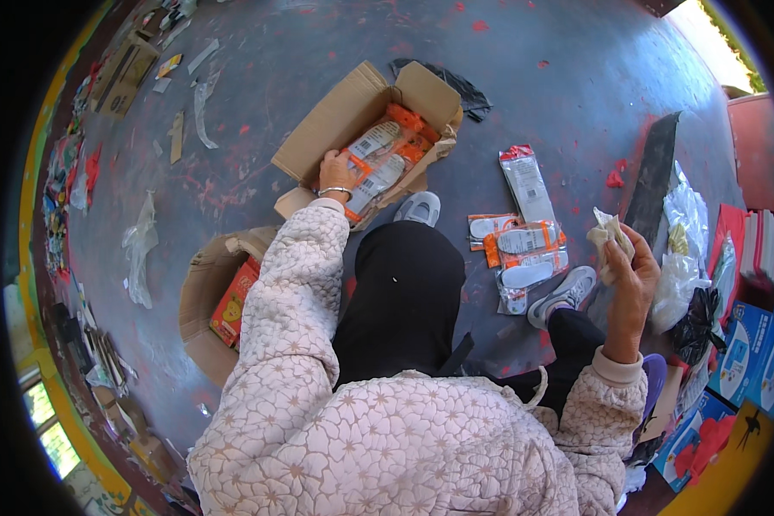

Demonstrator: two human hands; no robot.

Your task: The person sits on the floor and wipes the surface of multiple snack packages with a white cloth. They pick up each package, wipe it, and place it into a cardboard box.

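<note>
My left hand (336,175), with a bracelet at its wrist, reaches into an open cardboard box (322,138). Its fingers are closed at the near edge of a packet of insoles (378,176); the fingertips are partly hidden. Several such packets, clear plastic with orange trim, lie in the box. My right hand (635,284), raised at the right, grips a crumpled cream cloth (609,239) between thumb and fingers. On the floor between my hands lies a loose pile of insole packets (525,245), one long packet (529,185) pointing away from me.
Left of my knee stands another open carton (199,297) with a red box (235,303) inside. Black plastic (456,86) lies behind the insole box. Plastic bags (684,258) and blue boxes (752,357) crowd the right side. Scraps and cardboard litter the left edge.
</note>
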